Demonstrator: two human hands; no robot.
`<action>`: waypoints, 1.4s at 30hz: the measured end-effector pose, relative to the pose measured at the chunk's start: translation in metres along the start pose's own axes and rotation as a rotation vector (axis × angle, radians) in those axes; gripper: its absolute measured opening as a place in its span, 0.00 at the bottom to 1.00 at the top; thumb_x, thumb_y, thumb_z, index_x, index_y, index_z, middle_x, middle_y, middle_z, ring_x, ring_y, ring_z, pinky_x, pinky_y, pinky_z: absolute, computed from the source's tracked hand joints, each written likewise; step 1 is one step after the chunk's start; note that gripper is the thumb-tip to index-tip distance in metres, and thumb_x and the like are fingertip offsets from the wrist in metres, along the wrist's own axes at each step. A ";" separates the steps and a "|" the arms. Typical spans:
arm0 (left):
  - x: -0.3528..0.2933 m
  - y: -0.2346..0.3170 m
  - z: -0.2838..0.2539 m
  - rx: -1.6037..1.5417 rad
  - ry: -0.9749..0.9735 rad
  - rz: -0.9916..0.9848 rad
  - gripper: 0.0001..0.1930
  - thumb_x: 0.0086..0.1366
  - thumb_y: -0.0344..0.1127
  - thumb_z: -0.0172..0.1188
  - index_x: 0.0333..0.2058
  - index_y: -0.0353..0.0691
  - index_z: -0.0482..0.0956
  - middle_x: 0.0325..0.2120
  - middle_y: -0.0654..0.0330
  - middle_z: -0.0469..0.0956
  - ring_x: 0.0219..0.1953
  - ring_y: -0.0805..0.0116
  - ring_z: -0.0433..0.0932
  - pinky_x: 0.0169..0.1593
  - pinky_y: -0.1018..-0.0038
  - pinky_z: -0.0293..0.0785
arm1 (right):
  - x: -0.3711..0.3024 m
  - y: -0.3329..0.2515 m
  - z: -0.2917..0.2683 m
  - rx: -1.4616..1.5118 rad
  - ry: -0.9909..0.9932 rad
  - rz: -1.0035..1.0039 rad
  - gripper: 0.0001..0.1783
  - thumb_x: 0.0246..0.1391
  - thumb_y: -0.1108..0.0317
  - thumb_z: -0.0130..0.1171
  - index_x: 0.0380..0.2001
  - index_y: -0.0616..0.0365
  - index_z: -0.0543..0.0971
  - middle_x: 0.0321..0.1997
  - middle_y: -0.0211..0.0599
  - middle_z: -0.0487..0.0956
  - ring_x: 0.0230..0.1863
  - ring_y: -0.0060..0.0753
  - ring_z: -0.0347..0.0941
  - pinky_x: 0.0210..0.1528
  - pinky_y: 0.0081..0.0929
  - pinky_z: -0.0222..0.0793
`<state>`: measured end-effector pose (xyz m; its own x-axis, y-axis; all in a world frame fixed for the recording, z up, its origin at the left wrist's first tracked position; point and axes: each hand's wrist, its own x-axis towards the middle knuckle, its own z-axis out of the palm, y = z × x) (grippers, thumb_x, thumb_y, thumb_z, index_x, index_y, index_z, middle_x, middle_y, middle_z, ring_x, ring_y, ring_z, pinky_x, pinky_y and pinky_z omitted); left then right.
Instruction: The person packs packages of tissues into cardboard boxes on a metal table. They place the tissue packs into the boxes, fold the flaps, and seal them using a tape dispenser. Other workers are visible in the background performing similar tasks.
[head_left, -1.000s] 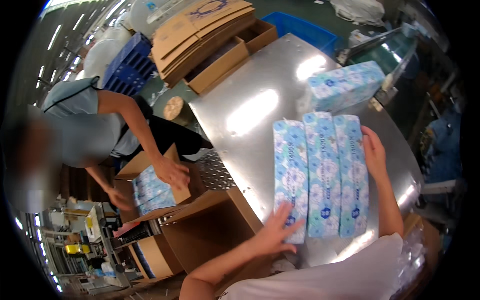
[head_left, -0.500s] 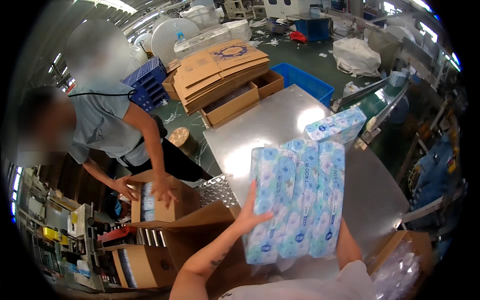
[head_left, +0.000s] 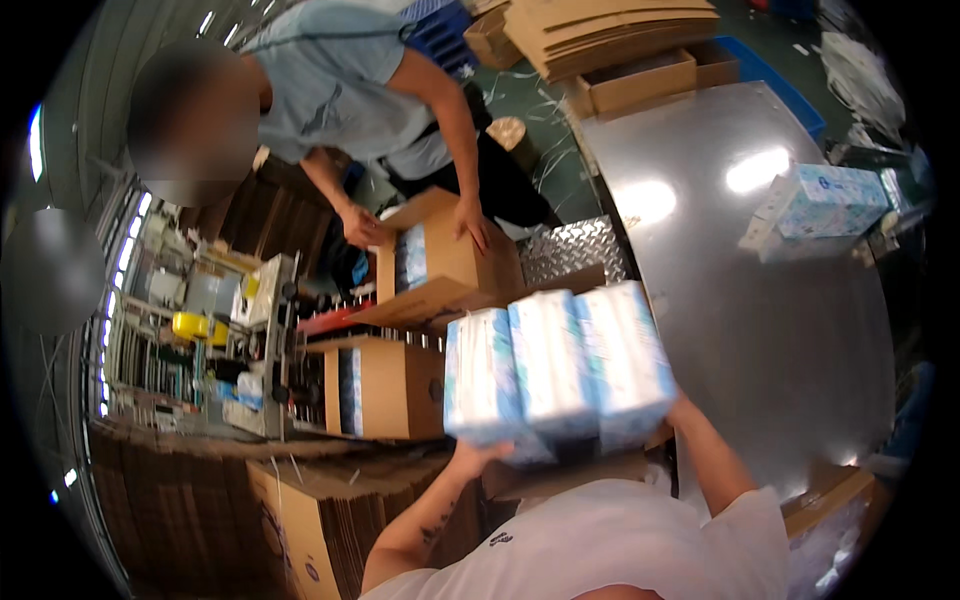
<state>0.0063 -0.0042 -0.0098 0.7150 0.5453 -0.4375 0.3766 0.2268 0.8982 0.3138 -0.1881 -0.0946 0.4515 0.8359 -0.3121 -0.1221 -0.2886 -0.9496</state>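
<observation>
I hold three long blue-and-white tissue packs [head_left: 555, 365] side by side, lifted off the steel table [head_left: 800, 330] and carried over its left edge. My left hand [head_left: 478, 455] grips under the left pack's near end. My right hand [head_left: 680, 408] is mostly hidden behind the right pack. Just beyond the packs are open cardboard boxes: one [head_left: 385, 385] on its side with packs inside, and another [head_left: 440, 262] that a co-worker [head_left: 350, 90] holds with both hands.
One more tissue pack [head_left: 825, 200] lies at the table's far right. Flat cardboard [head_left: 610, 25] and an open box [head_left: 640, 85] are stacked behind the table. A stack of flattened boxes [head_left: 290, 520] lies at my lower left. A machine with rollers [head_left: 250, 330] stands left.
I have lifted the three packs off the table and swung them left toward the boxes. The co-worker has moved closer and grips a box.
</observation>
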 end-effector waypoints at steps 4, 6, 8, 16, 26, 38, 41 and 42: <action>0.015 0.015 0.016 0.457 0.350 0.247 0.46 0.50 0.26 0.67 0.62 0.34 0.46 0.60 0.45 0.55 0.63 0.55 0.54 0.62 0.67 0.55 | 0.022 -0.017 0.021 -0.140 0.083 -0.062 0.24 0.62 0.59 0.43 0.58 0.60 0.65 0.57 0.49 0.68 0.61 0.43 0.62 0.61 0.30 0.55; 0.030 0.032 0.029 1.162 0.428 0.367 0.41 0.49 0.38 0.68 0.60 0.39 0.56 0.60 0.40 0.53 0.64 0.41 0.49 0.59 0.42 0.49 | 0.029 -0.039 0.044 -0.507 0.001 -0.415 0.24 0.59 0.61 0.47 0.57 0.58 0.65 0.59 0.47 0.65 0.63 0.45 0.58 0.63 0.36 0.52; 0.067 0.032 0.045 1.397 0.457 0.349 0.38 0.50 0.48 0.65 0.58 0.41 0.61 0.60 0.43 0.55 0.65 0.45 0.48 0.59 0.39 0.44 | 0.042 -0.051 0.073 -0.852 -0.048 -0.660 0.26 0.52 0.62 0.54 0.55 0.57 0.67 0.59 0.48 0.64 0.64 0.49 0.54 0.64 0.52 0.46; 0.174 -0.081 0.041 1.256 0.580 0.504 0.24 0.60 0.52 0.51 0.49 0.42 0.72 0.46 0.53 0.73 0.49 0.51 0.71 0.51 0.53 0.65 | 0.105 0.002 0.110 -1.236 0.123 -0.817 0.25 0.44 0.55 0.58 0.45 0.57 0.71 0.44 0.40 0.71 0.49 0.40 0.66 0.53 0.45 0.54; 0.270 -0.133 0.018 1.083 0.621 0.340 0.17 0.63 0.50 0.46 0.38 0.45 0.75 0.38 0.55 0.76 0.46 0.56 0.72 0.53 0.53 0.62 | 0.187 0.044 0.130 -1.310 -0.026 -0.350 0.27 0.51 0.54 0.53 0.50 0.60 0.68 0.56 0.52 0.65 0.62 0.51 0.53 0.63 0.55 0.38; 0.316 -0.143 0.007 0.951 -0.190 -0.249 0.36 0.64 0.61 0.36 0.61 0.38 0.58 0.60 0.43 0.57 0.65 0.51 0.52 0.64 0.61 0.52 | 0.183 0.025 0.099 -1.139 -0.515 0.144 0.26 0.58 0.54 0.46 0.54 0.59 0.68 0.49 0.49 0.75 0.50 0.52 0.71 0.54 0.41 0.65; 0.261 -0.069 0.054 1.014 -0.233 -0.112 0.34 0.65 0.59 0.39 0.54 0.31 0.65 0.53 0.39 0.66 0.56 0.47 0.67 0.55 0.60 0.66 | 0.069 -0.034 0.054 -0.483 -0.048 -0.487 0.14 0.56 0.64 0.51 0.44 0.57 0.76 0.49 0.44 0.75 0.52 0.49 0.69 0.54 0.39 0.64; 0.235 -0.065 0.068 1.037 -0.306 0.050 0.35 0.64 0.59 0.41 0.54 0.30 0.64 0.52 0.39 0.67 0.55 0.47 0.67 0.55 0.60 0.66 | 0.026 -0.053 0.030 -0.484 0.035 -0.540 0.14 0.54 0.66 0.53 0.43 0.57 0.76 0.48 0.42 0.75 0.51 0.49 0.69 0.54 0.38 0.64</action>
<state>0.1901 0.0548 -0.1738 0.8059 0.2780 -0.5227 0.5550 -0.6619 0.5038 0.3056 -0.1370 -0.0534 0.3674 0.9071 0.2053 0.5268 -0.0210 -0.8497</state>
